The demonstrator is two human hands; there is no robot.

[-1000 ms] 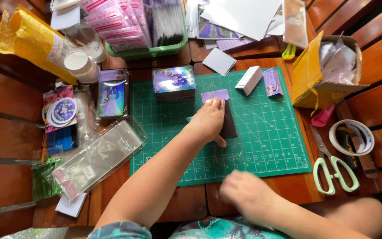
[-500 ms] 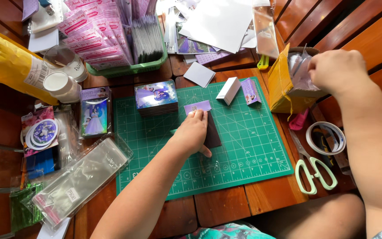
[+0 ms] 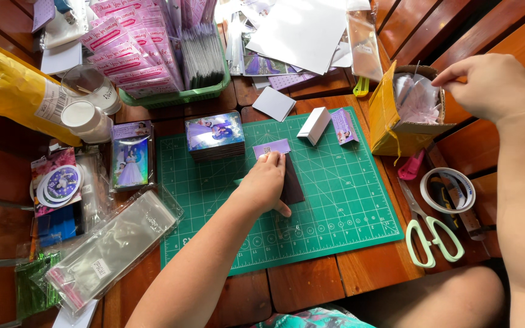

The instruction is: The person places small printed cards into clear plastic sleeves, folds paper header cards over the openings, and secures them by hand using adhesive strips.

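My left hand presses flat on the small dark card stack mid green cutting mat, while my right fingers pinch inside the yellow cardboard box off to the right.

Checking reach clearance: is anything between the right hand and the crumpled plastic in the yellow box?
Nothing visible. The right hand hangs at the open top of the yellow box, fingertips just above the crumpled plastic. The left hand rests apart, on the dark card stack.
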